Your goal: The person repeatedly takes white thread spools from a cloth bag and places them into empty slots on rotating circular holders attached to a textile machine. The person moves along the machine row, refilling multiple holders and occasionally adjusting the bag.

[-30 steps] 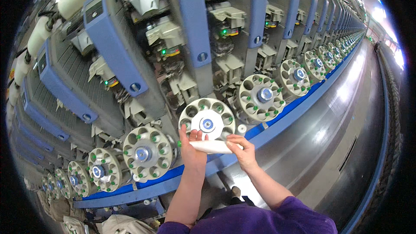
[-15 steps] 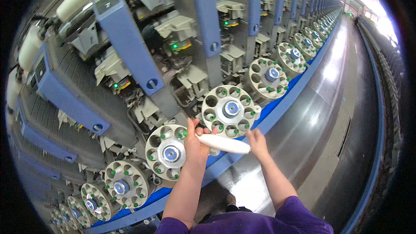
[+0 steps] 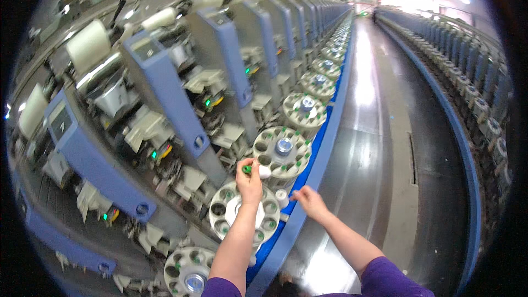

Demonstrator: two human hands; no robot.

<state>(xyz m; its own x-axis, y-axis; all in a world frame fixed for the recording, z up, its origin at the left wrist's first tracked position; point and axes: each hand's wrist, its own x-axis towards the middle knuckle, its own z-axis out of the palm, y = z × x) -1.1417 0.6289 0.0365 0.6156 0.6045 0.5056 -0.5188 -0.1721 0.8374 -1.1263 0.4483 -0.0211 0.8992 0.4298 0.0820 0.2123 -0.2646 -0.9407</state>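
My left hand (image 3: 250, 182) is closed around a yarn bobbin (image 3: 264, 172) with white thread and a green tube end; the bobbin is held over the near round magazine (image 3: 220, 226), and part of it hides behind my fingers. To the right, my right hand (image 3: 311, 203) has its fingers drawn together beside a small white cylindrical part (image 3: 281, 196) on the magazine's side. Whether a thread is in those fingers is too small to see. Just beyond, another round magazine (image 3: 275, 159) carries several green-tipped bobbins around a blue hub.
A winding machine with blue columns (image 3: 165, 88) and large white yarn packages (image 3: 88, 43) runs along my left. A blue rail (image 3: 316, 170) edges it. The shiny grey aisle floor (image 3: 363, 154) lies to the right, with another machine row (image 3: 467, 77) beyond.
The view has turned further up the aisle. The bobbin, earlier lying lengthwise between both hands, now points differently in my left hand. My right hand has drawn away from its end.
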